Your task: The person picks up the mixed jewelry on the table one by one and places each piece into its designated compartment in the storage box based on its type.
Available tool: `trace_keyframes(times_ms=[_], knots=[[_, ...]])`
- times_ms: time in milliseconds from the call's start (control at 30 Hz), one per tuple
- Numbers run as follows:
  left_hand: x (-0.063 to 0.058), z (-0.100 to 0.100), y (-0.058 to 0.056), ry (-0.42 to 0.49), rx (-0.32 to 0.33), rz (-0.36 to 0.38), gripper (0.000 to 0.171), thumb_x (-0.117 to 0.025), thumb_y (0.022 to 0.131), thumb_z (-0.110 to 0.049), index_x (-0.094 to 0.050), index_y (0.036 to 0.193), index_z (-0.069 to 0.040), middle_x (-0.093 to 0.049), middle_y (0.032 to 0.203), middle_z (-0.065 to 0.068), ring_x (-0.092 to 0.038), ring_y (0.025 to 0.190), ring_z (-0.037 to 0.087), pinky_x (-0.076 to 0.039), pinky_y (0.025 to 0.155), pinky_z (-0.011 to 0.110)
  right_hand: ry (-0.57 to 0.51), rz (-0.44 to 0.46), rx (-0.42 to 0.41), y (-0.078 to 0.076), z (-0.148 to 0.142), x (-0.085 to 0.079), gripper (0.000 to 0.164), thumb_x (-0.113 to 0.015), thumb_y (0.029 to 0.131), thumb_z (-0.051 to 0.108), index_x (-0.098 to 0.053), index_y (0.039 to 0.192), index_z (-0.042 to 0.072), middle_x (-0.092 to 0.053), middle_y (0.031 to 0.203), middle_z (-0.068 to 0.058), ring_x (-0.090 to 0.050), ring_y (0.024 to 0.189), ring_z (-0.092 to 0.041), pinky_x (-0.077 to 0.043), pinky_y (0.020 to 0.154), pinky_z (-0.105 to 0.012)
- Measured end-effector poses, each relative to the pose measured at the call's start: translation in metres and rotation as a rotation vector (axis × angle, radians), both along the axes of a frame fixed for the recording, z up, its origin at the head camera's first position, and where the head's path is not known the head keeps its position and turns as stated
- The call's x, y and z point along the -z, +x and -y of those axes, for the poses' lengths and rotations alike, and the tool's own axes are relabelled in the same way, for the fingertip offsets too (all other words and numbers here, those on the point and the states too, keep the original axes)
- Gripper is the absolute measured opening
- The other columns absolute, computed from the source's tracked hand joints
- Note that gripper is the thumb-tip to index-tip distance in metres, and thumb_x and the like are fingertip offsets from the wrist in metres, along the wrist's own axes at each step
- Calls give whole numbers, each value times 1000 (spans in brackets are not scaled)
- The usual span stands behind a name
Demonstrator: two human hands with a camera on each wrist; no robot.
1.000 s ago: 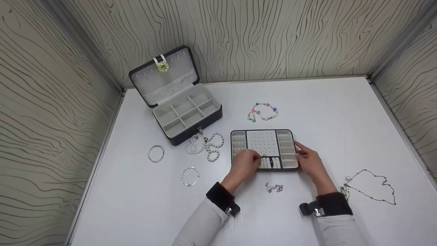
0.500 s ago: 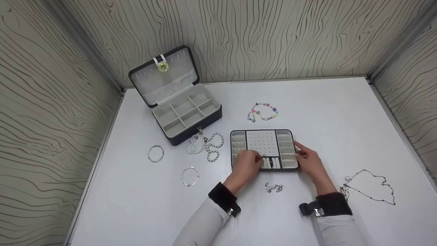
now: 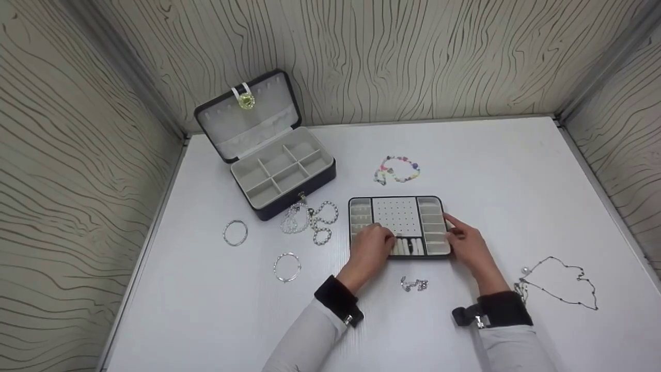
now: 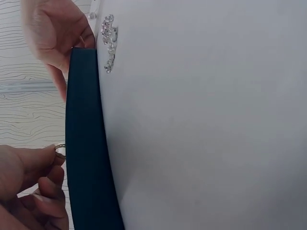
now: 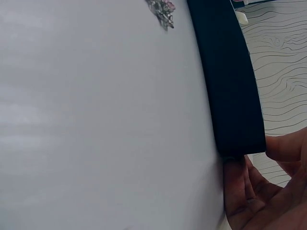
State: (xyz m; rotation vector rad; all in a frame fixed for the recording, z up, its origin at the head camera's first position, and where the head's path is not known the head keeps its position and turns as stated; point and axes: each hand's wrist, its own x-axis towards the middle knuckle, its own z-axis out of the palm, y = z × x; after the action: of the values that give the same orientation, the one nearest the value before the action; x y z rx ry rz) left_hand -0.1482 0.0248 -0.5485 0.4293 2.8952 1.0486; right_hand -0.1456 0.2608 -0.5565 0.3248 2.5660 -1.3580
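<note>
A jewelry tray [image 3: 397,214] with a perforated centre panel, side compartments and white ring rolls [image 3: 408,246] lies on the table. At the left end of the rolls, my left hand [image 3: 370,249] pinches a ring [image 4: 60,150] between thumb and finger; the left wrist view has it at the dark tray wall's top edge. The ring is hidden in the head view. My right hand [image 3: 471,249] grips the tray's right edge, its thumb and fingers around the near corner in the right wrist view. A sparkly chain bracelet [image 3: 414,283] lies in front of the tray.
An open jewelry box [image 3: 297,192] stands at back left, beaded bracelets [image 3: 324,222] by its front. Two bangles, one [image 3: 235,232] farther back and one [image 3: 287,267] nearer, lie left. A colourful bead bracelet [image 3: 415,166] is behind the tray; a necklace [image 3: 563,301] lies right.
My left hand shifts slightly right over the ring rolls, then slightly back left. The right hand and the tray stay where they were.
</note>
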Motion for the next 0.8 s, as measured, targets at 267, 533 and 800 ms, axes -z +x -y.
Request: trace_keyframes(times_ms=[267, 533, 800], knots=[[0, 6, -3, -37, 27, 11, 5, -73, 88, -18, -78, 87, -16, -64, 80, -9, -56, 72, 4, -47, 63, 20, -9, 8, 11, 0, 0, 1, 53, -46, 100, 6, -36, 152, 12, -52, 126, -27, -52, 100, -29, -47, 69, -28], [3, 4, -4, -16, 49, 18, 5, -74, 87, -20, -78, 89, -17, -69, 83, -9, -60, 75, 4, -49, 68, 19, -4, -17, -5, 0, -1, 0, 52, -46, 100, 5, -38, 151, 9, -53, 125, -29, -52, 103, -31, -47, 69, -27], [2, 4, -4, -40, 48, 16, 5, -74, 88, -22, -77, 87, -18, -69, 83, -10, -59, 74, 3, -48, 67, 19, 0, -15, 1, 0, -1, 0, 52, -47, 100, 5, -38, 151, 10, -54, 125, -29, -52, 105, -32, -46, 72, -28]])
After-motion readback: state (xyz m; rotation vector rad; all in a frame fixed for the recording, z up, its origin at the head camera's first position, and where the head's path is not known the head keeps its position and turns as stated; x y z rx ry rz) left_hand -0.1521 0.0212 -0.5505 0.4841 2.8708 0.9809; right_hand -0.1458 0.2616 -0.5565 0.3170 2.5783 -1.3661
